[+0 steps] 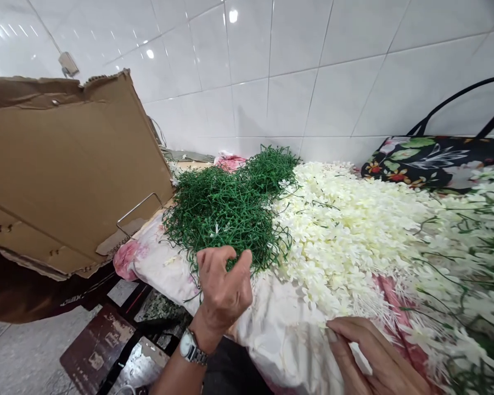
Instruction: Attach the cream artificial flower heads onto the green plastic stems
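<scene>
My left hand (pixel 224 282), wearing a wristwatch (pixel 188 344), is at the front edge of a tangled pile of green artificial stems (pixel 226 203). Its fingers curl down, and what they grip, if anything, is hidden. Low on the right, my right hand (pixel 374 356) is closed in a pinch at the near edge of a broad heap of white artificial flowers (pixel 349 225). A pale petal shows at the fingertips, and a white piece (pixel 360 358) pokes out between the fingers.
A cardboard box (pixel 69 170) stands at left beside a bent wire (pixel 135 211). Flowers joined to green stems (pixel 477 263) lie at far right, before a floral bag (pixel 440 162). White tiles (pixel 288 60) back the cloth-covered table (pixel 280 329). A brown board (pixel 96 348) is below.
</scene>
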`<state>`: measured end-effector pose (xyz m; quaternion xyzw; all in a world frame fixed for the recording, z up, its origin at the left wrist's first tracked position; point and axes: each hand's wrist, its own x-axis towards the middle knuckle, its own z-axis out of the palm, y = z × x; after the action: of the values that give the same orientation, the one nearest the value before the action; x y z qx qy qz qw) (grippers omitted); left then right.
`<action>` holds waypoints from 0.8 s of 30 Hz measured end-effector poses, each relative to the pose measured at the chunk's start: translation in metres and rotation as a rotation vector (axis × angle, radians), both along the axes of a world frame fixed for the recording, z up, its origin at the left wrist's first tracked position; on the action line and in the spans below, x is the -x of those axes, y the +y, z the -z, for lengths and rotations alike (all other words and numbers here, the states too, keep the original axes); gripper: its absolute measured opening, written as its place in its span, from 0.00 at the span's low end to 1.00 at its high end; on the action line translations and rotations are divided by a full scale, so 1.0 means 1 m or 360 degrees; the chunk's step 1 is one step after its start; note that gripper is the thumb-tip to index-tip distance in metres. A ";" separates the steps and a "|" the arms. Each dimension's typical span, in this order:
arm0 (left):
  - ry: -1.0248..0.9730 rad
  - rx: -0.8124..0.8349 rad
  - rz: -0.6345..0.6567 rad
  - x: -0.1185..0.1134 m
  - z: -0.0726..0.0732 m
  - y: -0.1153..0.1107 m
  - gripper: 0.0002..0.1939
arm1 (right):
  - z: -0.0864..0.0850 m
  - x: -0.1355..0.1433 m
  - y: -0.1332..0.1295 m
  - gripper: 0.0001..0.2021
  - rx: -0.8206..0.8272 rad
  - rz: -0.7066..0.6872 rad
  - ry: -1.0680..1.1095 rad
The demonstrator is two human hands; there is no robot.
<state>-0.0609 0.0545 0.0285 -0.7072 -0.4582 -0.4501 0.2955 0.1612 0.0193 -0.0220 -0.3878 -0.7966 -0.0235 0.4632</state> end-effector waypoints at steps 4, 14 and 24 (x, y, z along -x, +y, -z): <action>0.0079 0.0235 0.0336 -0.018 0.022 -0.027 0.13 | -0.008 0.007 -0.003 0.04 0.0060 0.0041 0.0176; -0.0086 0.1089 0.0233 -0.024 0.028 -0.057 0.11 | -0.012 0.008 -0.006 0.06 0.0182 0.0077 0.0256; 0.0315 0.1360 -0.0088 -0.065 0.026 -0.015 0.07 | -0.010 0.008 -0.007 0.05 0.0231 0.0057 0.0262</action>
<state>0.0039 0.0396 0.0026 -0.7932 -0.5914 -0.1421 0.0308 0.1534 0.0127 -0.0115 -0.4352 -0.7484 0.0579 0.4971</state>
